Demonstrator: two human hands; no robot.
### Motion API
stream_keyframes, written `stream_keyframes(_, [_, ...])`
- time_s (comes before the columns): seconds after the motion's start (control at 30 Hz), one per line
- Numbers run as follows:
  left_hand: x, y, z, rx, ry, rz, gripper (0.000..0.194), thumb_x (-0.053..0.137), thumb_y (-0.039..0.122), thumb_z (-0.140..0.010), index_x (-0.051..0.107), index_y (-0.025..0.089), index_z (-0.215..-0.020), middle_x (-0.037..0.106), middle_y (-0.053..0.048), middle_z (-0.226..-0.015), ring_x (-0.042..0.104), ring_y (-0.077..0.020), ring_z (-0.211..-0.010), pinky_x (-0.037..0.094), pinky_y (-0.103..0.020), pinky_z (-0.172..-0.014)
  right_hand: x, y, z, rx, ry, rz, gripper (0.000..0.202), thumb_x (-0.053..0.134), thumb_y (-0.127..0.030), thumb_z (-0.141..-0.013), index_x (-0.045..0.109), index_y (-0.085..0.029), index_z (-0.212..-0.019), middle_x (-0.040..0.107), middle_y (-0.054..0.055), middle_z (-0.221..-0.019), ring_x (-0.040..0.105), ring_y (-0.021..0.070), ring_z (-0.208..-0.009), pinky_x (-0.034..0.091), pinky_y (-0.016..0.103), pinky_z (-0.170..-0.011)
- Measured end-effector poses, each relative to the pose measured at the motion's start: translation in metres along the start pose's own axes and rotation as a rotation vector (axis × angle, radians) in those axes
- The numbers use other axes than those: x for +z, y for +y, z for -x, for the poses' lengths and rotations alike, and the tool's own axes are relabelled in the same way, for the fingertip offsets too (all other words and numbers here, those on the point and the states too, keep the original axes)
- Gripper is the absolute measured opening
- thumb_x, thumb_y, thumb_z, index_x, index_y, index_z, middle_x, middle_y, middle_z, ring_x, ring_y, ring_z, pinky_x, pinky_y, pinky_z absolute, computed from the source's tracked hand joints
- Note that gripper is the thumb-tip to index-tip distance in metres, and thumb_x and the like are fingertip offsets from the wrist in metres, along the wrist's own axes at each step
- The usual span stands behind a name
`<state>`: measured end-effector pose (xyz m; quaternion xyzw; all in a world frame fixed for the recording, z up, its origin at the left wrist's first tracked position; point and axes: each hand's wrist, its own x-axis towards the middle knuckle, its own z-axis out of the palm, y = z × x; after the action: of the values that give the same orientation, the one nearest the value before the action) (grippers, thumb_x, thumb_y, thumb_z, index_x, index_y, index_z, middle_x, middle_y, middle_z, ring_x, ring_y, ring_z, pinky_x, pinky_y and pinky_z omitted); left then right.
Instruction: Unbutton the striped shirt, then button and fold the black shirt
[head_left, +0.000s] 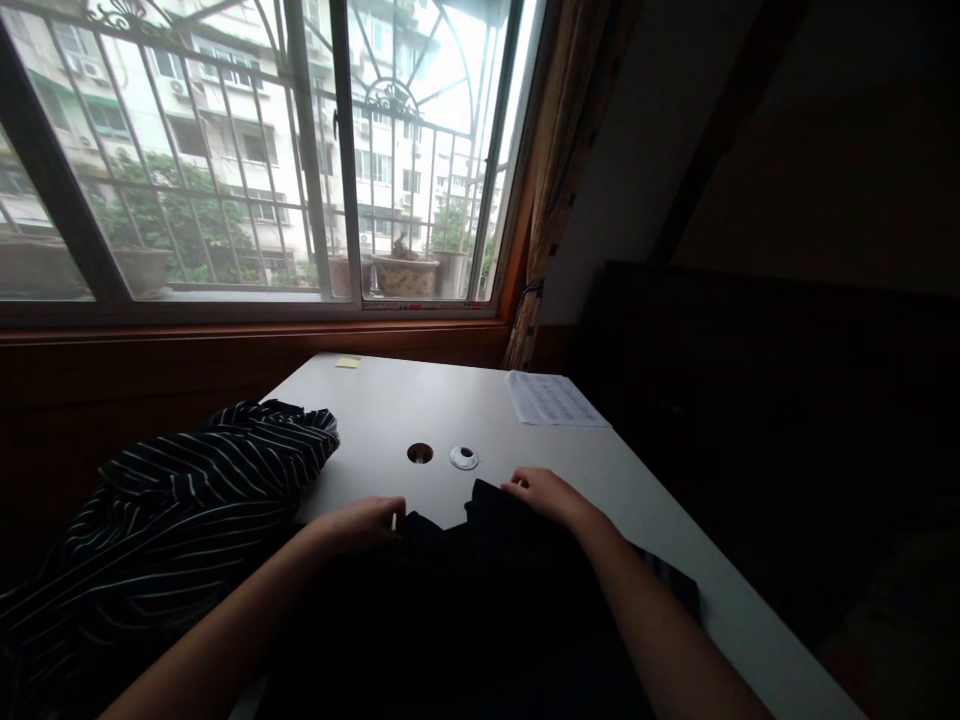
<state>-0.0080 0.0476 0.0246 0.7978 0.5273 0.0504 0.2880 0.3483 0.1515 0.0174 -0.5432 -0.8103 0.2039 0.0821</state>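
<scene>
Left hand (367, 522) and right hand (547, 490) each pinch the far edge of a black garment (465, 610), located over the white table's (405, 400) near part, beside a striped garment (217, 480).

Two hands (367, 524) (551, 495), apparently two garments (465, 600) (225, 470), one table (427, 400)

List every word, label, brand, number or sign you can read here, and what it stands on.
No text is readable.
Papers on the white table: grey rows, seemingly print, too small and blurred to read.
Lower window frame: small red and dark marks, too small to read.
Yellow note: no writing can be made out.
</scene>
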Motion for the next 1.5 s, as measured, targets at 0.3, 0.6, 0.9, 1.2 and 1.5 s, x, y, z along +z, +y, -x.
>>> stream_keyframes(0.3, [-0.008, -0.001, 0.003, -0.038, 0.219, 0.0, 0.016, 0.046, 0.024, -0.09, 0.06, 0.022, -0.099, 0.071, -0.002, -0.077, 0.064, -0.0181, -0.065, 0.04, -0.024, -0.058, -0.029, 0.001, 0.01, 0.043, -0.357, -0.117, 0.032, 0.07, -0.051, -0.079, 0.077, -0.022, -0.091, 0.075, 0.004, -0.087, 0.068, 0.0215, -0.076, 0.048, 0.027, -0.065])
stream_keyframes(0.6, [-0.023, 0.018, 0.0, -0.044, 0.487, -0.028, 0.012, 0.046, 0.032, -0.098, 0.055, 0.027, -0.102, 0.074, -0.001, -0.085, 0.07, -0.0204, -0.081, 0.043, -0.024, -0.068, -0.038, -0.001, 0.016, -0.058, -0.148, -0.258, 0.02, 0.065, -0.03, -0.077, 0.074, -0.02, -0.091, 0.073, 0.002, -0.087, 0.066, 0.0186, -0.076, 0.05, 0.026, -0.069])
stream_keyframes(0.9, [0.005, -0.002, 0.002, 0.209, 0.665, -0.144, 0.03, 0.041, 0.022, -0.098, 0.052, 0.024, -0.125, 0.063, -0.009, -0.121, 0.064, -0.0243, -0.101, 0.051, -0.036, -0.085, -0.022, 0.006, 0.021, -0.19, 0.421, -0.209, 0.018, 0.046, -0.027, -0.093, 0.057, -0.022, -0.105, 0.063, 0.007, -0.107, 0.06, 0.0225, -0.102, 0.046, 0.038, -0.096])
stream_keyframes(1.2, [0.033, -0.026, -0.003, -0.089, 0.595, 0.158, 0.053, 0.056, 0.031, -0.085, 0.037, 0.018, -0.133, 0.062, -0.011, -0.108, 0.066, -0.0248, -0.093, 0.053, -0.036, -0.08, 0.017, 0.035, 0.019, -0.126, 0.29, -0.012, 0.032, 0.066, -0.026, -0.085, 0.06, -0.021, -0.116, 0.063, 0.007, -0.108, 0.061, 0.0229, -0.102, 0.046, 0.036, -0.095])
stream_keyframes(1.5, [0.031, -0.015, 0.007, -0.153, 0.588, -0.11, 0.036, 0.041, 0.017, -0.097, 0.042, 0.023, -0.132, 0.061, -0.01, -0.123, 0.067, -0.0238, -0.094, 0.049, -0.032, -0.078, 0.018, 0.042, 0.031, -0.005, 0.265, 0.204, 0.021, 0.058, -0.041, -0.095, 0.06, -0.023, -0.086, 0.068, 0.004, -0.089, 0.063, 0.0209, -0.081, 0.043, 0.028, -0.069])
